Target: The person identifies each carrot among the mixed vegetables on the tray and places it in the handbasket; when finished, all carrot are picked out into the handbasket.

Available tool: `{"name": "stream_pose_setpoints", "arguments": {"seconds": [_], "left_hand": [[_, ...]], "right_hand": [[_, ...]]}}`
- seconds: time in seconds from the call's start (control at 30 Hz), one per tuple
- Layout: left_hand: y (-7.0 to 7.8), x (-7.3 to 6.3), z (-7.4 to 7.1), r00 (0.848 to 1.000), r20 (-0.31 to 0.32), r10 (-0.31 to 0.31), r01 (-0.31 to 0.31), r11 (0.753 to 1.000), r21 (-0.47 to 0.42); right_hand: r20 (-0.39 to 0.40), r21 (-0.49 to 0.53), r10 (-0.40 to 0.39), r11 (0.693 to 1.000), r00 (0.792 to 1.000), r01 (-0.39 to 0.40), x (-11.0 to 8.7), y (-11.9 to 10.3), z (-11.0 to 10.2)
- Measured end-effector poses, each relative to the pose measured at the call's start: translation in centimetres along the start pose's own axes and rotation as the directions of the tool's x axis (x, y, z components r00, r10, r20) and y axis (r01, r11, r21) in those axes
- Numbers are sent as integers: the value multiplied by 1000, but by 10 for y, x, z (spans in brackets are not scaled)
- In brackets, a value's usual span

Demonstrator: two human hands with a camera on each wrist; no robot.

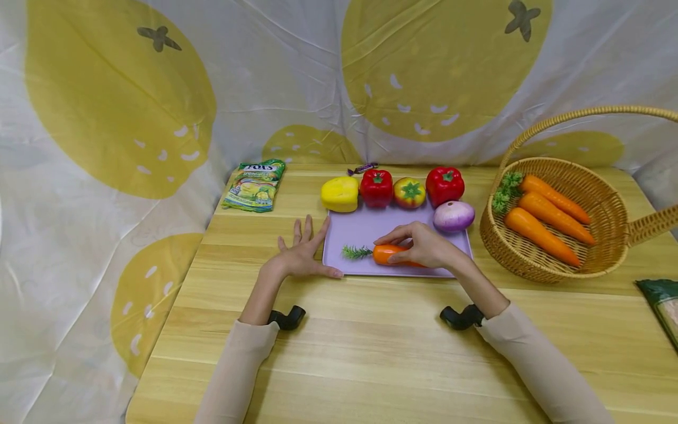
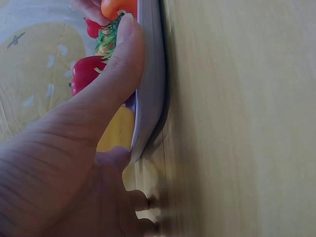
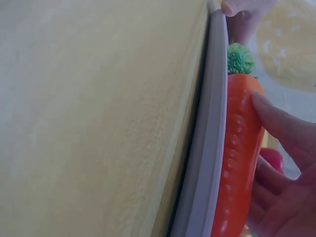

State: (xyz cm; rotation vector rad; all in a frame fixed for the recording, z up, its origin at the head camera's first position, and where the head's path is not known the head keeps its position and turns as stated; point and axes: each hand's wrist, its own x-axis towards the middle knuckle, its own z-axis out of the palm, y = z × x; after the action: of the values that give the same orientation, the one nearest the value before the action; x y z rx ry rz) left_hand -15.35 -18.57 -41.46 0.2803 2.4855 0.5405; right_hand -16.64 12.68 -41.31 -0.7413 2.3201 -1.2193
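Note:
An orange carrot (image 1: 382,254) with a green leafy top lies along the front of the lilac tray (image 1: 349,229). My right hand (image 1: 424,244) grips it from above, thumb on the near side and fingers on the far side; the right wrist view shows the carrot's (image 3: 239,158) bumpy side against the tray's edge. At the tray's left end, my left hand (image 1: 299,256) has its fingers spread, with the thumb at the front corner. Along the tray's back are a yellow pepper (image 1: 339,195), two red peppers (image 1: 376,188) and a red-yellow tomato (image 1: 409,193). A purple onion (image 1: 454,217) sits at the right.
A wicker basket (image 1: 492,253) with a tall handle stands right of the tray, holding several carrots (image 1: 556,218). A green Fox's packet (image 1: 256,185) lies at the back left, a purple-wrapped candy (image 1: 363,169) behind the tray. Another packet (image 1: 662,306) is at the right edge.

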Motion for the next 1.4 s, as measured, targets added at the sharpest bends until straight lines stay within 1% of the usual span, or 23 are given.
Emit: {"name": "stream_pose_setpoints", "arguments": {"seconds": [0.27, 0.4, 0.47, 0.57, 0.63, 0.77, 0.83, 0.93, 1.0, 1.1, 1.17, 1.23, 1.3, 1.4], "left_hand": [[1, -1, 1, 1000, -8, 0, 0, 1000, 21], [2, 0, 1, 1000, -7, 1, -1, 1000, 19], [0, 1, 1, 1000, -6, 4, -4, 1000, 5], [-5, 5, 3, 1000, -3, 2, -2, 1000, -16], [-11, 11, 6, 1000, -3, -3, 3, 1000, -21], [-19, 21, 12, 1000, -14, -9, 9, 1000, -14], [-21, 22, 13, 1000, -17, -9, 9, 1000, -3], [-19, 20, 12, 1000, -14, -14, 14, 1000, 6], [-14, 14, 9, 1000, -9, -9, 9, 1000, -1], [-7, 6, 4, 1000, -8, 5, -5, 1000, -21], [-3, 2, 2, 1000, -6, 13, -13, 999, -31], [-4, 4, 3, 1000, -10, 12, -12, 999, -31], [-6, 6, 4, 1000, -10, 11, -11, 1000, -29], [-10, 10, 7, 1000, -14, 10, -11, 1000, -20]], "right_hand": [[49, -4, 36, 999, 998, -36, 3, -6, -2], [68, -19, 39, 999, 997, -38, 4, -9, -4], [79, -38, 27, 999, 997, -24, 4, -10, -5], [99, -62, 5, 998, 995, 1, 4, -13, -7], [111, -79, -10, 997, 994, 18, 5, -13, -8], [123, -80, -15, 996, 992, 25, 6, -11, -10], [123, -74, -14, 997, 992, 23, 5, -11, -12], [112, -55, -23, 998, 993, 30, 1, -12, -17], [95, -44, -32, 998, 995, 36, -3, -13, -24], [63, -34, -41, 998, 997, 43, -12, -16, -40], [44, -45, -25, 999, 999, 27, -18, -19, -53], [32, -53, -1, 999, 999, 3, -25, -24, -66], [18, -62, 39, 997, 999, -38, -34, -29, -79], [-13, -48, 100, 994, 995, -100, -49, -36, -100]]}}
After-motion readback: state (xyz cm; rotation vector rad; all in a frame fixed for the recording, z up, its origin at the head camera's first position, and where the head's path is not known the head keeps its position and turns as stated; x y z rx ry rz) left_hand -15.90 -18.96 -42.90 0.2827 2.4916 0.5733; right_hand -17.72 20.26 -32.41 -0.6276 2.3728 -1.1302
